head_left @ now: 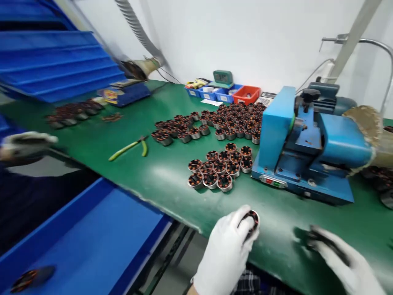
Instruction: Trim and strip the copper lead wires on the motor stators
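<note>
My left hand (229,246), in a white glove, is closed round a motor stator (252,221) with a metal ring and copper windings. It is just above the green table's front edge. My right hand (340,258), also gloved, is at the lower right over the table. Motion smears its dark fingertips, so I cannot make out whether they hold anything. Beyond my left hand stands a small group of stators (219,167), standing close together on the table. A blue belt grinder-like machine (307,151) with red and green buttons is beyond my right hand.
A large batch of stators (233,116) stands behind the small group. Green-handled pliers (129,148) lie left. Small blue and red bins (246,94) line the wall. At far left are a co-worker's gloved hand (27,145) and a blue trough (92,237) with one stator inside.
</note>
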A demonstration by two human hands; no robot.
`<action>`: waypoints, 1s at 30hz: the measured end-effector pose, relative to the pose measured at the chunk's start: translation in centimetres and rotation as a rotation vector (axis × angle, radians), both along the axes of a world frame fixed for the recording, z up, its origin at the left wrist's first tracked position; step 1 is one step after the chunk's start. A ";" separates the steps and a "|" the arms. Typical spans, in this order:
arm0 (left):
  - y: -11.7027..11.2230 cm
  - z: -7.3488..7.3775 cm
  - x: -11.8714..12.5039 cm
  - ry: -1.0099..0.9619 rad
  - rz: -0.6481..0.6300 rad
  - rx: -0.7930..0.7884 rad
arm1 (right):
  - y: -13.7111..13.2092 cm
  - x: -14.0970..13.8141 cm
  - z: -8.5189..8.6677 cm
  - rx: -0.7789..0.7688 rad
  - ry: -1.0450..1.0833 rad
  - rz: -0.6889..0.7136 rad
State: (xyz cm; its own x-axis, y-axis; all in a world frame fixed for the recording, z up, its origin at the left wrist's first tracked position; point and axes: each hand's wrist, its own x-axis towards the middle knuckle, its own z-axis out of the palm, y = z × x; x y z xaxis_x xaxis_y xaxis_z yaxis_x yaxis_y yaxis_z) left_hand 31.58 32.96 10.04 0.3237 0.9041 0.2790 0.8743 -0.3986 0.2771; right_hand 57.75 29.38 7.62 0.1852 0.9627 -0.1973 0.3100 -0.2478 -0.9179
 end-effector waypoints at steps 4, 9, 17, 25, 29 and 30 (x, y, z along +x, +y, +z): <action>-0.9 -1.3 2.5 -0.177 -0.178 0.104 | 1.9 -3.1 0.6 -0.111 0.227 0.127; -0.3 -3.5 2.5 -0.020 -0.030 0.165 | 2.5 -3.6 1.0 -0.056 0.026 0.090; 1.8 -3.0 6.5 -0.289 -0.328 -0.050 | 3.8 -5.5 1.3 0.111 0.169 -0.070; 1.4 -3.3 7.2 -0.392 -0.209 -0.115 | 2.1 -4.1 0.2 0.121 0.577 -0.336; 1.5 -3.0 7.3 -0.407 -0.213 -0.115 | 1.8 -2.2 0.4 0.157 0.734 -0.478; 1.5 -2.8 7.3 -0.405 -0.219 -0.094 | 1.8 -1.8 0.4 0.173 0.753 -0.515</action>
State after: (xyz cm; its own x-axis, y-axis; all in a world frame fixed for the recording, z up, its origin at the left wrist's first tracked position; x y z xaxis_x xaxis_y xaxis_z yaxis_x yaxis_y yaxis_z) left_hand 38.90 34.46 7.21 0.3915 0.8540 0.3426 0.5865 -0.5185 0.6223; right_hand 55.94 31.19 7.98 0.4798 0.8243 -0.3006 -0.4931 -0.0300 -0.8695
